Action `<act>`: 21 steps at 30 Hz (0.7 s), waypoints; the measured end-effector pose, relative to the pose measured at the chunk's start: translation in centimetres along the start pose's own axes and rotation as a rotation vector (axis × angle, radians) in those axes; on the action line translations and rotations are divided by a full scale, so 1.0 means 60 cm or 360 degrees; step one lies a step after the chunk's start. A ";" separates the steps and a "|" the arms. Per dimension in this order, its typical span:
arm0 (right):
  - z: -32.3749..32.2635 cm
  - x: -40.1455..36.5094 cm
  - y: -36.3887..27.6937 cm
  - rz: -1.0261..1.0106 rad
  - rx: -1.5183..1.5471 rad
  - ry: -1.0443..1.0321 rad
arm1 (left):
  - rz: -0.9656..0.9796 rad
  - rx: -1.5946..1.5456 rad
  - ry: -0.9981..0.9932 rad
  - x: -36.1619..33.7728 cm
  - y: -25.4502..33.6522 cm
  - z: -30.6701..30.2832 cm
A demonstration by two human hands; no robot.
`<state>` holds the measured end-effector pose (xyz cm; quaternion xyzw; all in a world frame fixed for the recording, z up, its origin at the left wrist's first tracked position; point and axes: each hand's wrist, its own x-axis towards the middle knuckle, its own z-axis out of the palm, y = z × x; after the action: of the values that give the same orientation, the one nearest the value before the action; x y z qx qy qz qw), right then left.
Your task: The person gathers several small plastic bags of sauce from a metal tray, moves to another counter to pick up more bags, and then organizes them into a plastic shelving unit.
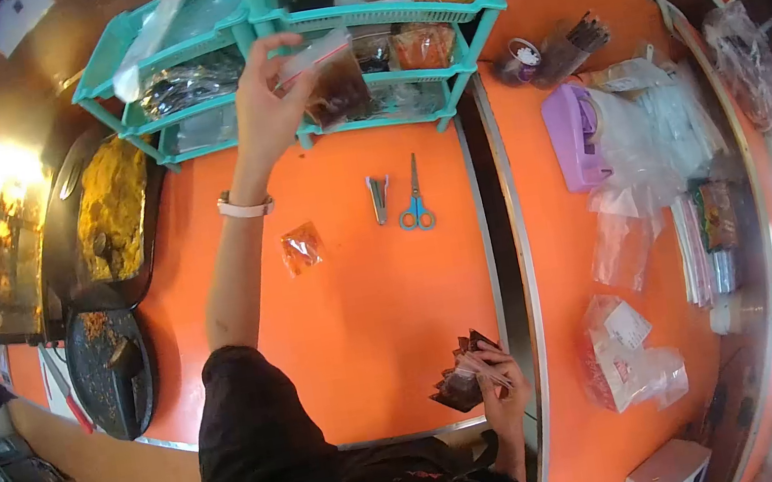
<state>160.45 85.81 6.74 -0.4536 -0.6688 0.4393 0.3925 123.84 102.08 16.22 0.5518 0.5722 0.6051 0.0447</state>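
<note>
Left arm: reaches well forward, away from the torso, nearly straight. Loose black cloth sleeve [255,420] covers the upper arm and ends near the elbow; bare left forearm [237,278] runs up the view, tilted slightly right. Narrow pale wristband [244,208] circles the wrist. Bare left hand [277,96] raised, back toward the camera, fingers bent, closed in a pinching grip.

Right arm: drawn in close to the body; short stretch of bare right forearm [510,450] visible. Bare right hand [505,385] held low, fingers curled leftward in a closed grip. Hands well apart.
</note>
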 end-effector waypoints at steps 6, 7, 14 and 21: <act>0.006 -0.012 -0.007 -0.0052 0.0016 -0.0046 | -0.0398 -0.1063 -0.0091 -0.020 0.112 -0.056; 0.007 -0.012 -0.005 -0.0092 0.0006 -0.0083 | -0.0388 -0.1048 -0.0078 -0.024 0.122 -0.057; 0.010 -0.006 -0.018 -0.0084 -0.0037 -0.0068 | -0.0161 -0.1070 -0.0038 -0.025 0.146 -0.057; 0.011 0.003 -0.007 -0.0056 0.0003 -0.0020 | -0.0047 -0.0657 0.0241 -0.021 0.047 -0.019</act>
<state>159.66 85.72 6.97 -0.4385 -0.6787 0.4359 0.3963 125.11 99.52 17.82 0.4756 0.4458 0.7484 0.1225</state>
